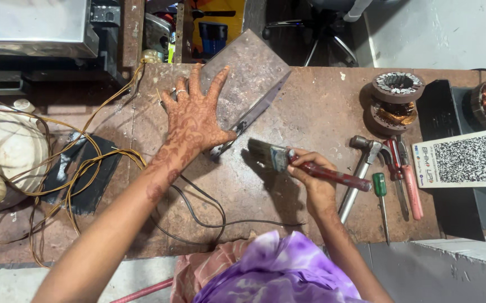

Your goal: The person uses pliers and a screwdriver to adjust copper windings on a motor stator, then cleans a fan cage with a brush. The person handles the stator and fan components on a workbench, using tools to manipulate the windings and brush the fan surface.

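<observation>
Head view, left to right: a white rounded housing [7, 146] sits at the far left edge of the surface [310, 106], with yellow wires [85, 163] looping over a black flat piece [85, 174] beside it. The left hand [195, 120] lies palm down with fingers spread wide, pressing flat on the near left corner of a grey metal plate [248, 78]; it grips nothing. The plate lies at a slant, its long axis running from lower left to upper right, its far end overhanging the back edge of the surface. A thin black cable [209, 216] curls below the left forearm. The right hand [310, 171] is closed around a paintbrush [304, 165] with a red handle. The brush's long axis runs nearly horizontal, tilted slightly down toward the right; the dark bristles point left toward the plate's near edge, just beside it, and the handle end points right. Right of the brush lie a hammer [361, 168], a green-handled screwdriver [381, 196] and red-handled pliers [403, 174], all lengthwise roughly front to back. Behind them stands a wound stator core [397, 98]. A white card [467, 157] rests on a black box at the far right.
</observation>
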